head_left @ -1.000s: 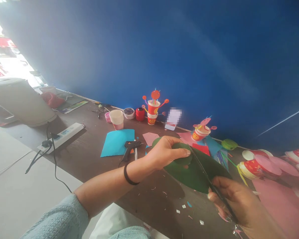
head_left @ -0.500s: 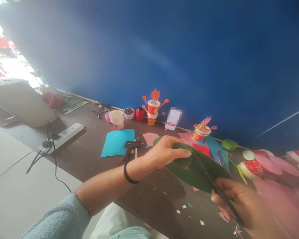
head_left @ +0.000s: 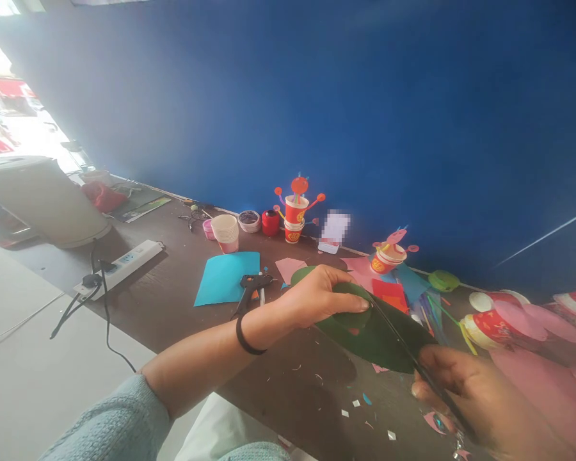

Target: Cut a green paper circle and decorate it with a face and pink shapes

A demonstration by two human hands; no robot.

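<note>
My left hand [head_left: 324, 296] presses a round dark green paper [head_left: 351, 315] onto a larger dark green sheet [head_left: 369, 342], thumb on top and fingers folded over. My right hand [head_left: 465, 387] is closed around a long, thin dark pen-like tool [head_left: 398, 330]. Its tip meets the green paper beside my left thumb. A shiny charm [head_left: 458, 443] hangs near the tool's back end. The right hand is slightly blurred, and whether it also touches the sheet's edge I cannot tell.
Left of my hands lie a blue sheet [head_left: 228, 278] and a black glue gun [head_left: 252, 288]. Behind stand stacked cups [head_left: 225, 230] and decorated red cups [head_left: 295, 211]. A power strip [head_left: 125, 262] is at left, pink paper pieces [head_left: 537, 378] at right. Scraps [head_left: 356, 403] dot the table.
The right hand has shifted slightly right with the pen-like tool. The left hand keeps its hold on the green paper. The view has moved very slightly.
</note>
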